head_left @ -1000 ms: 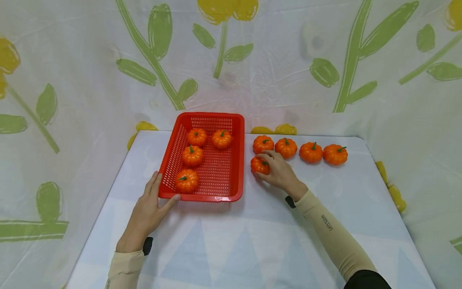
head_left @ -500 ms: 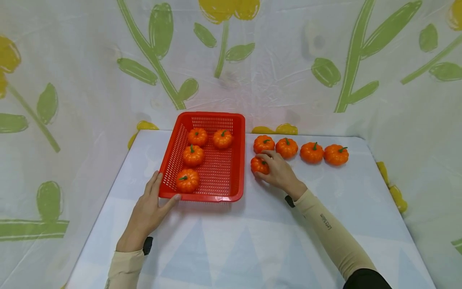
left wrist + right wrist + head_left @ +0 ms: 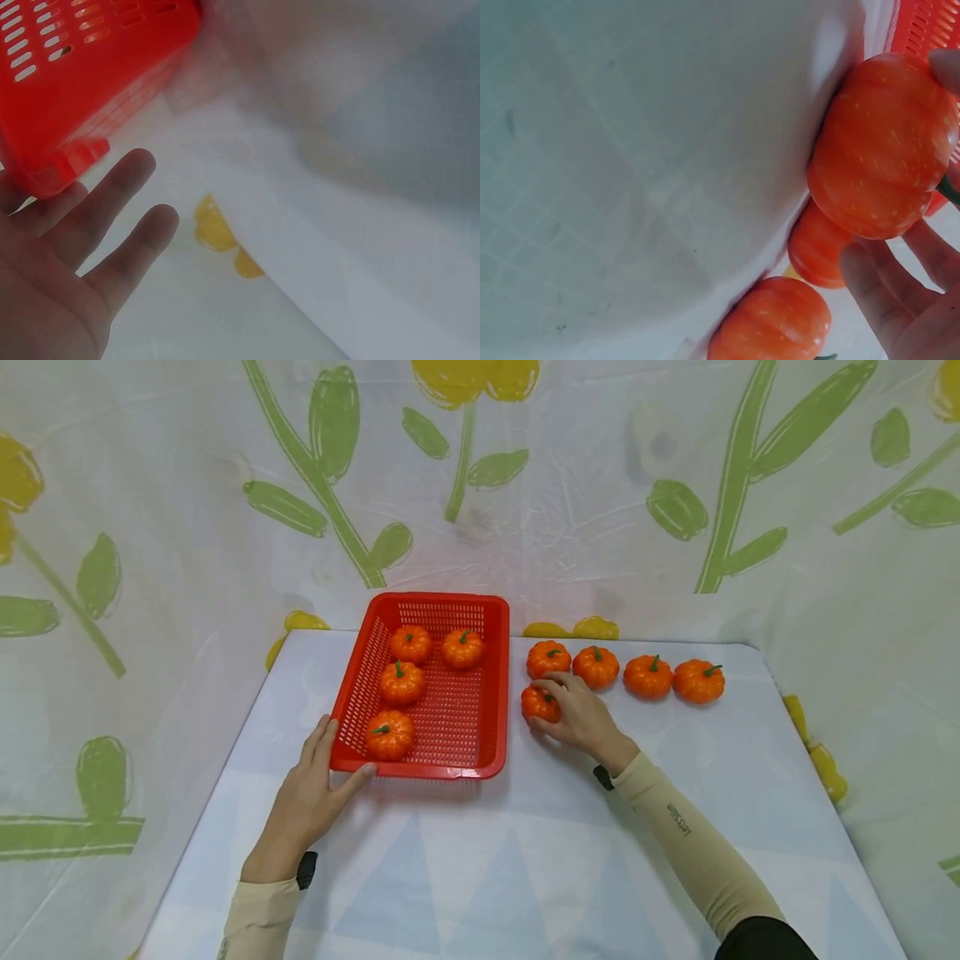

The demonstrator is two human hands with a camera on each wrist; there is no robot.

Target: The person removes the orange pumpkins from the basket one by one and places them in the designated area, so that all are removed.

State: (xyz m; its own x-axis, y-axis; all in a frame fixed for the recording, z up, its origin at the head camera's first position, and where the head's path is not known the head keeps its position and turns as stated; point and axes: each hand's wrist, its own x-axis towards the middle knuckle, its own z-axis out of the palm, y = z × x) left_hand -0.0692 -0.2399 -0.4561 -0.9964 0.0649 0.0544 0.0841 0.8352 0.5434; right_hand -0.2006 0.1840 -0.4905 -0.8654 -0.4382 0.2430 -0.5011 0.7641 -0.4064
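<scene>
My right hand (image 3: pixel 583 717) holds a small orange pumpkin (image 3: pixel 537 704) on the table, just right of the basket. Up close in the right wrist view, the pumpkin (image 3: pixel 881 146) has smooth ribs and a green stem, with thumb and fingers on opposite sides. My left hand (image 3: pixel 300 802) rests at the near left corner of the red plastic basket (image 3: pixel 493 710), fingers along its left side and thumb by the front rim. Seen from the left wrist, the fingers are nearly straight beside the basket's edge (image 3: pixel 56 176). Several pumpkins (image 3: pixel 401 683) lie inside, mostly on the left.
Behind and right of my right hand, several more pumpkins (image 3: pixel 647 677) line up along the back of the table. The white table (image 3: pixel 480 877) has pale blue triangles. A curtain (image 3: pixel 570 527) printed with green stems and yellow flowers surrounds it.
</scene>
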